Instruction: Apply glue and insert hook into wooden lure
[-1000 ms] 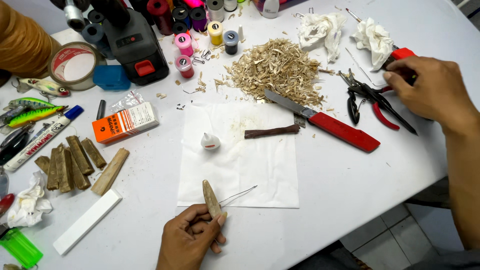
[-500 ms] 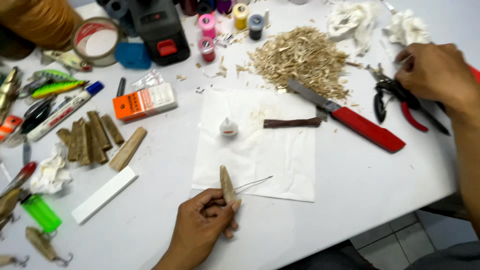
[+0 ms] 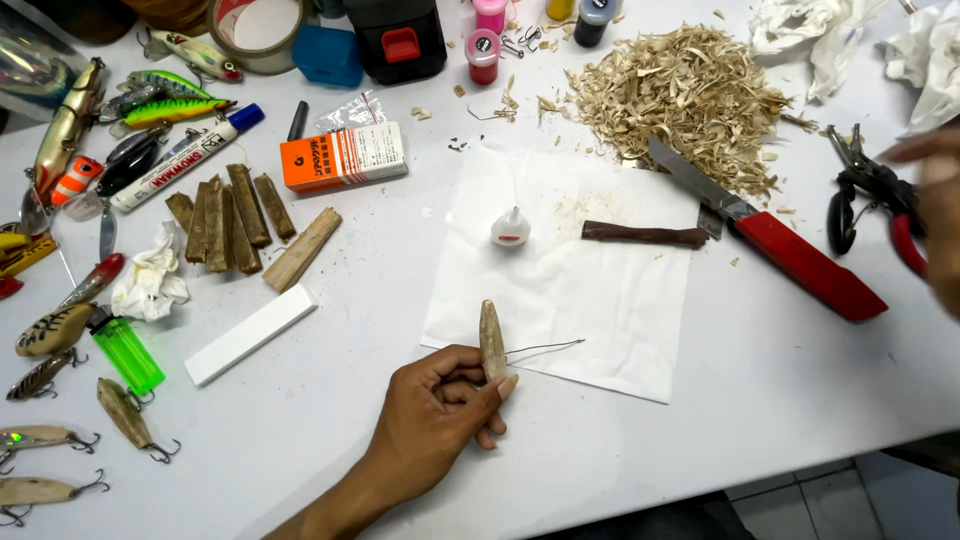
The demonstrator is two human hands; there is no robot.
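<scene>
My left hand (image 3: 438, 412) rests on the white table and grips a carved wooden lure body (image 3: 491, 340), held upright with a thin wire (image 3: 545, 348) sticking out to the right over a white paper sheet (image 3: 590, 290). At the right edge my right hand (image 3: 935, 215), blurred, is on the red-handled pliers (image 3: 880, 205); whether it grips them is unclear. On the paper lie a small white glue bottle (image 3: 510, 228) and a dark brown stick (image 3: 645, 234).
A red-handled knife (image 3: 780, 245) lies beside a heap of wood shavings (image 3: 680, 95). Left of the paper are wood blanks (image 3: 240, 225), a white block (image 3: 250, 333), an orange box (image 3: 345, 157), a green lighter (image 3: 128, 352), and several fishing lures (image 3: 60, 330) with hooks. Paint pots, tape and crumpled tissues sit at the back.
The camera view has shifted so everything sits farther right and lower. My right hand has slid toward the right edge over the pliers. My left hand still holds the lure body.
</scene>
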